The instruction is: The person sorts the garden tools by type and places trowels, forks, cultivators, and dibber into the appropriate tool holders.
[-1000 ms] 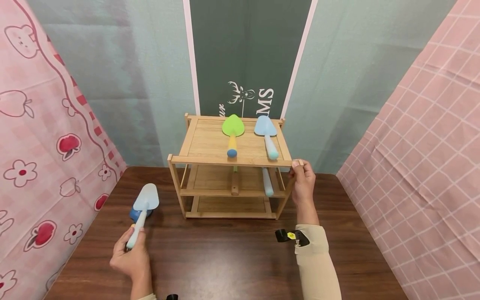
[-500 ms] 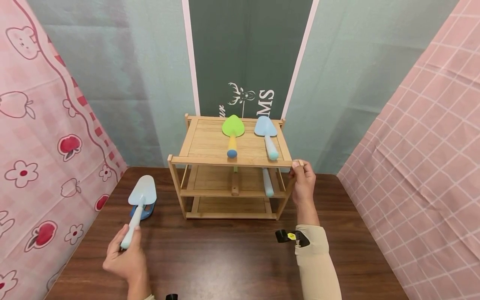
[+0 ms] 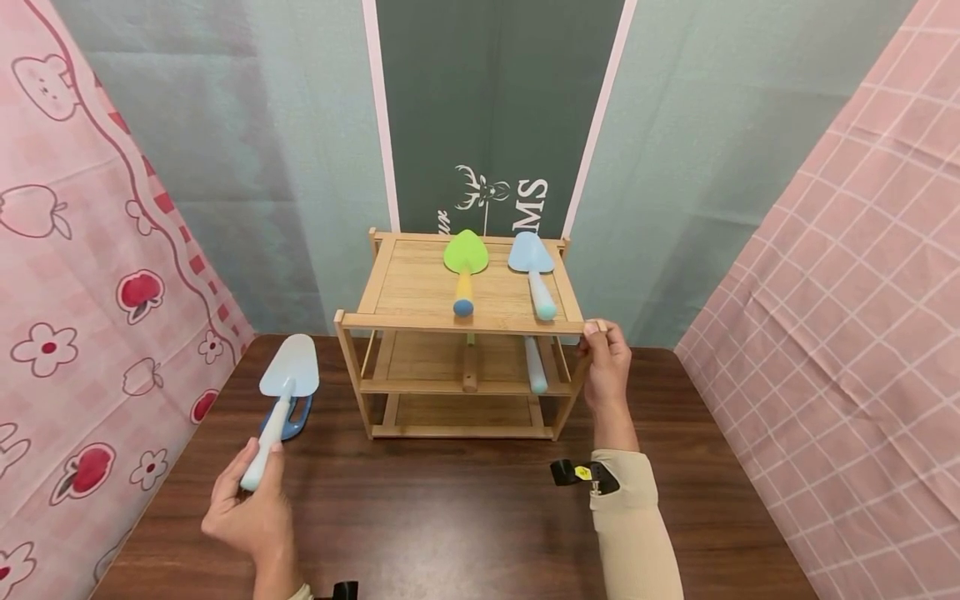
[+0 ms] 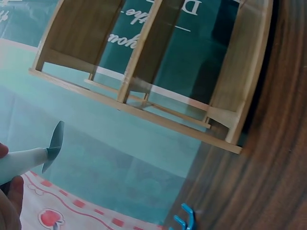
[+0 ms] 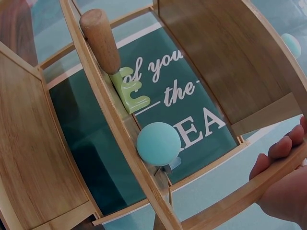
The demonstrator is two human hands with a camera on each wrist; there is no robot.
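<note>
My left hand (image 3: 251, 508) grips the pale handle of a light blue toy trowel (image 3: 290, 367), its blade pointing away from me over the left of the table. In the left wrist view the trowel (image 4: 24, 162) shows side-on, with fingers on its handle. Below it lies a blue thing (image 3: 298, 421); the left wrist view shows its blue prongs (image 4: 187, 218). My right hand (image 3: 607, 362) grips the front right corner of the wooden rack (image 3: 412, 287). On the rack's top lie a green trowel (image 3: 466, 252) with a yellow handle and another light blue trowel (image 3: 531, 252).
On the middle shelf lie a wooden-handled tool (image 5: 100, 38) with a green pronged head (image 5: 134, 98) and a pale-handled tool with a turquoise end (image 5: 158, 143). The dark wooden table (image 3: 450, 517) is enclosed by a green curtain (image 3: 300, 167) and pink cloths (image 3: 855, 275).
My left hand has shifted slightly left, and the trowel's blade has moved farther back, uncovering more of the blue thing below. My right hand stays on the rack corner.
</note>
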